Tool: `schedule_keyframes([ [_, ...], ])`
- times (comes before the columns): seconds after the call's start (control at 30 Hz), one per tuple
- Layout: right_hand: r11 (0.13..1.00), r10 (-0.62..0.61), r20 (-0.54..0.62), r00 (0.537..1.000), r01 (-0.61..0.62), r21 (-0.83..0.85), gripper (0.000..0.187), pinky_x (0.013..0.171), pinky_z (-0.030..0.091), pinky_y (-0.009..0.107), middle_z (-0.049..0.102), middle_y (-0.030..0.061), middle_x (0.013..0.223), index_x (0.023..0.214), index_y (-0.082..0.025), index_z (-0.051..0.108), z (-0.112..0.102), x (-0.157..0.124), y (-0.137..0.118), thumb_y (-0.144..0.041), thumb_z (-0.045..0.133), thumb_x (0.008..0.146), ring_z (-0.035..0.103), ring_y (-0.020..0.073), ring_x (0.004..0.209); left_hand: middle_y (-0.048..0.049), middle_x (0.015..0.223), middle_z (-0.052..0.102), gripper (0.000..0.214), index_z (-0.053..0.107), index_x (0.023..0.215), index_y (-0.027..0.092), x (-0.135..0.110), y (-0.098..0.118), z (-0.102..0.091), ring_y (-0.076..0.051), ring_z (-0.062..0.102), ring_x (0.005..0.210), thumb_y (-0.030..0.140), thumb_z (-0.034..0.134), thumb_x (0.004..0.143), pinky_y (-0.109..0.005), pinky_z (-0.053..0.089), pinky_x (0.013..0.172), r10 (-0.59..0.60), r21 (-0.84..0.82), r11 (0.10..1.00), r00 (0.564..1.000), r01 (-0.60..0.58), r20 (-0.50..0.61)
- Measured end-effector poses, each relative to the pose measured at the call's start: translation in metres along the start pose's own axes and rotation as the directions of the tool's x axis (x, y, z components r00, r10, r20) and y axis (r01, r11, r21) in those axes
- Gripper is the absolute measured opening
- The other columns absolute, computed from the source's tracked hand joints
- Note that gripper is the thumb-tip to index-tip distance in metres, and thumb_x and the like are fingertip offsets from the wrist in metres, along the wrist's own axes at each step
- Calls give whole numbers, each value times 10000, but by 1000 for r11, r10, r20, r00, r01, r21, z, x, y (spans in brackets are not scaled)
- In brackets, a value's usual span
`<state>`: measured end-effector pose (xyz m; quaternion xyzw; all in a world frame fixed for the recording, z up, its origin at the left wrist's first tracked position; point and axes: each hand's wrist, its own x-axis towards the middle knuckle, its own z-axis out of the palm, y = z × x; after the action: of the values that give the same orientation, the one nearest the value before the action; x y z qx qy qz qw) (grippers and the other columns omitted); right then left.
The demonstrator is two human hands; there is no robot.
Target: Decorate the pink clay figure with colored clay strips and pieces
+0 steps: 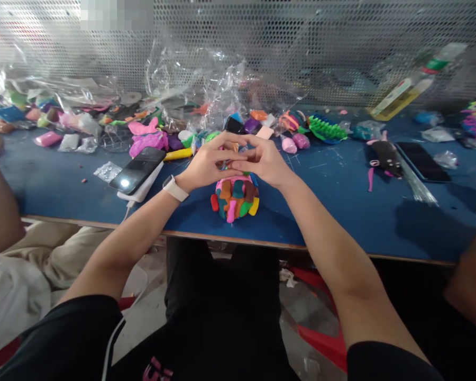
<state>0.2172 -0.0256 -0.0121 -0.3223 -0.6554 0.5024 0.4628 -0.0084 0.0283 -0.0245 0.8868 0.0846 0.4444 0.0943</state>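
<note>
A rounded clay model, covered in lumps of several colours, sits on the blue table near its front edge. Over its upper part, my left hand, with a white-banded watch at the wrist, and my right hand come together. The fingers of both are bent, with the tips meeting in a pinch. Bits of orange and green show between the fingers, but whether they belong to the model or to a separate small piece is hidden.
A lit phone lies on a white power bank at left. Behind are a pink clay figure, a spiky green piece and plastic bags. A bottle, a dark clay figure and another phone are at right. Other people's arms flank me.
</note>
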Motion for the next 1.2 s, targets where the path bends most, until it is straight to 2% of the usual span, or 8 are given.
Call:
schedule_keyframes([
  [0.17,1000,-1,-64,998,2,17,828,940,747,526,878,31,971,1395,-277,734,0,2,7,-668,1068,746,878,335,988,-114,1331,774,328,881,1189,278,0,1,-1,-249,791,1151,575,814,1067,-451,698,962,-38,89,995,995,45,-87],
  [0.27,1000,-6,-75,997,7,13,865,942,749,541,878,27,963,1426,-284,726,-2,3,9,-665,1074,732,881,348,999,-136,1386,759,409,878,1239,270,-1,1,-2,-260,796,1158,624,834,1037,-466,706,978,-61,97,993,996,66,-62],
  [0.4,1000,-15,-78,997,15,6,859,927,751,543,876,16,955,1425,-276,729,-3,3,9,-624,1088,726,875,333,948,-141,1431,754,392,887,1289,287,-2,0,-2,-256,803,1149,604,762,1093,-474,715,978,-54,70,996,998,55,-15],
  [0.53,999,-12,-69,998,14,34,821,965,748,526,887,48,1038,1371,-259,751,-1,4,8,-646,1084,728,876,332,1014,-104,1408,773,324,889,1322,349,-3,-3,-2,-257,794,1219,552,736,1122,-461,710,995,-49,74,996,998,53,-49],
  [0.63,999,-2,-74,997,5,41,857,977,752,534,894,45,1031,1378,-266,748,1,3,7,-673,1088,705,878,333,1013,-102,1410,781,323,891,1317,345,-4,-3,-3,-271,785,1271,552,743,1118,-473,706,1022,-44,99,994,997,50,-62],
  [0.87,999,-4,-100,995,9,51,872,1007,752,577,901,35,989,1373,-262,750,1,2,3,-664,1100,683,892,362,1047,-119,1430,779,341,904,1229,276,-4,-2,-3,-228,803,1127,561,760,1109,-438,717,961,-52,146,987,996,63,-76],
  [1.07,998,2,-125,992,5,59,884,1049,738,584,897,26,976,1393,-274,751,2,2,3,-669,1099,682,891,356,1040,-117,1444,767,390,892,1295,297,-4,-2,-4,-263,801,1178,605,772,1087,-476,715,1002,-107,152,981,992,117,-74],
  [1.2,999,4,-142,990,2,42,888,1049,738,581,890,16,957,1399,-286,748,3,2,2,-682,1095,684,890,352,1041,-103,1460,766,327,908,1247,310,-4,-3,-4,-245,799,1164,567,780,1092,-445,712,1001,-73,120,989,993,83,-89],
])
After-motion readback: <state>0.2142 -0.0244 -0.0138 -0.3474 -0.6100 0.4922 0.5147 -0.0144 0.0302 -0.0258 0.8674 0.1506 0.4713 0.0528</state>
